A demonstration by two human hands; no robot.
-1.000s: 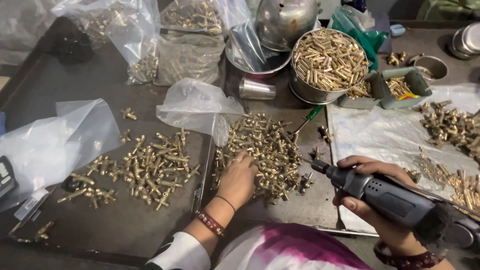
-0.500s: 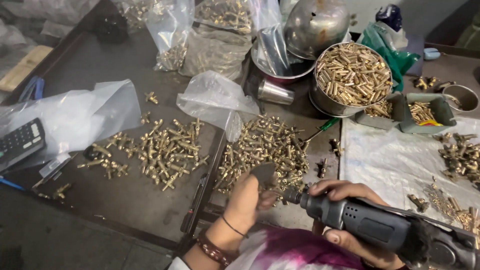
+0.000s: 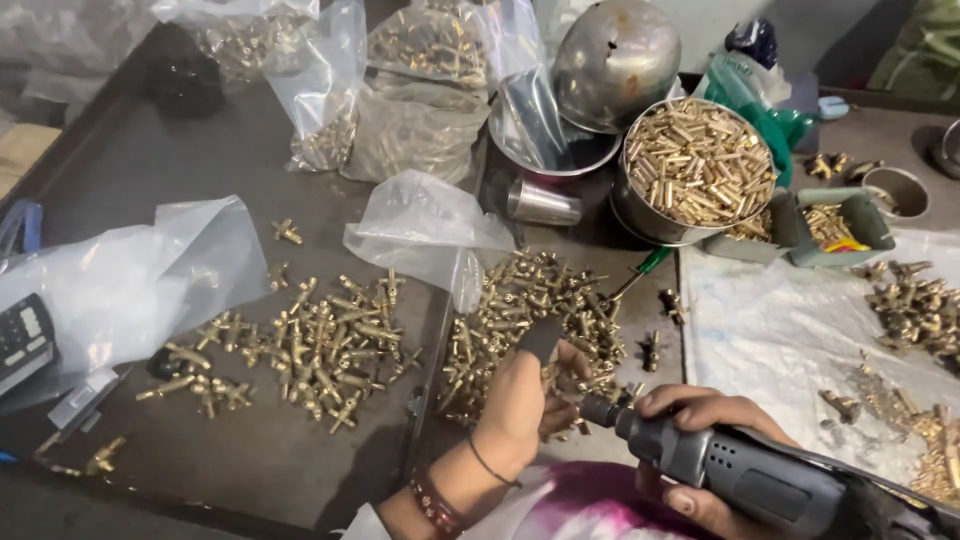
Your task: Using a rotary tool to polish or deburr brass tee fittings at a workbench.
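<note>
My left hand (image 3: pixel 527 395) is raised just above the near edge of a pile of small brass fittings (image 3: pixel 530 305), its fingers closed on one brass fitting, with a dark cover on the thumb tip. My right hand (image 3: pixel 700 450) grips a grey hand-held rotary tool (image 3: pixel 740 470); the tool's tip points left and sits right against the fitting in my left hand. A second pile of brass fittings (image 3: pixel 300 345) lies to the left on the dark metal table (image 3: pixel 150 170).
A metal pot of brass tubes (image 3: pixel 697 170) stands at the back right beside a steel bowl (image 3: pixel 612 60). Plastic bags of parts (image 3: pixel 420 90) line the back. A white sheet (image 3: pixel 790 330) with more fittings (image 3: pixel 915 300) lies right. A calculator (image 3: pixel 22 340) sits far left.
My left hand has lifted off the pile with a fitting and come to the tool's tip. My right hand has brought the tool leftward, and the view has shifted closer.
</note>
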